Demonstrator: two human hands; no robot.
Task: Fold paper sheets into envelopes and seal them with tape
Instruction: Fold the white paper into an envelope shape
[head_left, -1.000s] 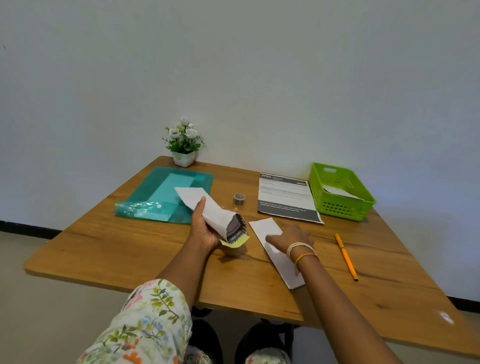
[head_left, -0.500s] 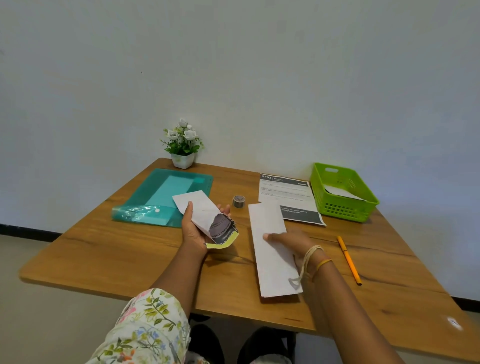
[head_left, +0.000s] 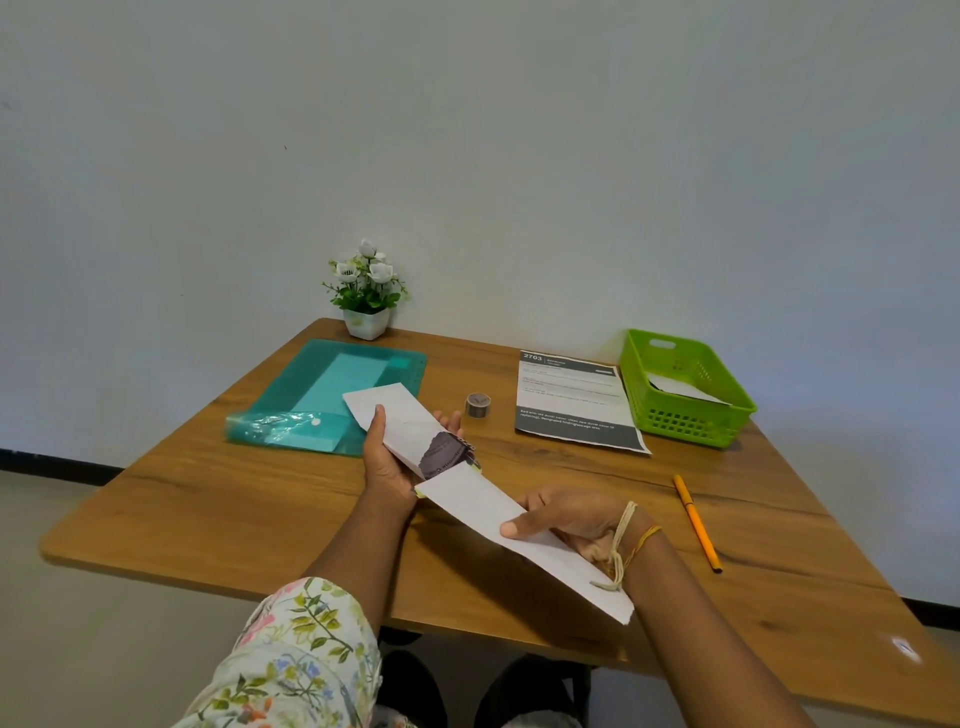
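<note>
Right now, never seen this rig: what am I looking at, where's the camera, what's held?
No machine here: a person's two bare hands, filmed by one camera worn on the head, looking down at a wooden table. The left hand grips an envelope with its mouth open. The right hand pinches a folded sheet, its tip at that mouth. On the table: a teal folder, a tape roll, a printed page, a green basket, an orange pen, a potted plant.

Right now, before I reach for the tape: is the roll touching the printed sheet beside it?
Apart. The head view shows bare wood between the tape roll and the printed sheet.
</note>
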